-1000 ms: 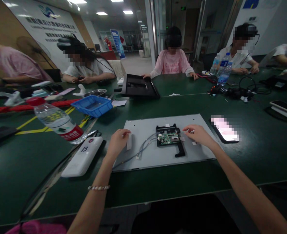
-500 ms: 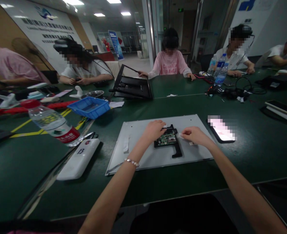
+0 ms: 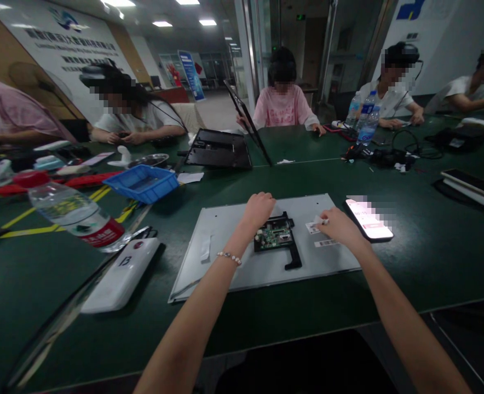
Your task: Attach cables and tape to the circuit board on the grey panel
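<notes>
Since half a second back, right hand (image 3: 338, 227) has slid right, off the circuit board (image 3: 272, 236) toward the phone (image 3: 368, 219); across the table a person has raised a dark panel (image 3: 248, 123) upright. Left hand (image 3: 259, 209) rests curled at the board's far-left corner, grip hidden from me. Right hand's fingers are closed, pinching a small white strip (image 3: 319, 221) over the grey metal sheet (image 3: 221, 257), board sitting mid-sheet.

Matt grey metal panel (image 3: 242, 262) on a smooth green bench (image 3: 431, 257); green circuit board (image 3: 272, 236) in black plastic; glossy phone (image 3: 368, 219).
</notes>
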`<state>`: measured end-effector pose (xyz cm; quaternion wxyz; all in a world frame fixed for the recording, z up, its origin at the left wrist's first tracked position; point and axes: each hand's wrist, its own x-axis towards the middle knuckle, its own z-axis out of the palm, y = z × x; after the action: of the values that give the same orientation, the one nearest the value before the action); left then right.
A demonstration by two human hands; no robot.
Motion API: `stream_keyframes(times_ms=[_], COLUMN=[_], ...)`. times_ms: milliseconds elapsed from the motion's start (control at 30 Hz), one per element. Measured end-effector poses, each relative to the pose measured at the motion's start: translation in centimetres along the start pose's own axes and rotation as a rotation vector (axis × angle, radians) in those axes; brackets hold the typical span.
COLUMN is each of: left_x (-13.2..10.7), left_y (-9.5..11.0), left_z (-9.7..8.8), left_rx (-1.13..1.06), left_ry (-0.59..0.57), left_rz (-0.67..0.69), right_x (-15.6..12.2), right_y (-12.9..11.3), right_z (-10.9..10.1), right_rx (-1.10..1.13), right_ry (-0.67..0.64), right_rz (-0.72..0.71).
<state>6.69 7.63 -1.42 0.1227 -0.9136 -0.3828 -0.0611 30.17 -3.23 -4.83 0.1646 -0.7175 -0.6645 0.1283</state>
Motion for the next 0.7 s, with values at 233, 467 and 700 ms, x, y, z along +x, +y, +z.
stream_keyframes(times_ms=[233,467,700], left_x=[-0.2,-2.9,-6.6], left_y=[-0.2,-1.7,-2.9], left_z=[0.9,0.2,1.1], left_rx=[-0.008,-0.181,-0.559], left_ry=[-0.023,0.031,0.070], left_rz=[-0.037,-0.119,-0.191], right_x=[0.3,0.2,0.1], right_y=[0.6,0.0,-0.3], right_z=[0.3,0.7,0.9], right_rx=[-0.024,0.007,-0.016], right_ry=[0.047,0.079,0.091], right_rz=[0.015,-0.103,-0.088])
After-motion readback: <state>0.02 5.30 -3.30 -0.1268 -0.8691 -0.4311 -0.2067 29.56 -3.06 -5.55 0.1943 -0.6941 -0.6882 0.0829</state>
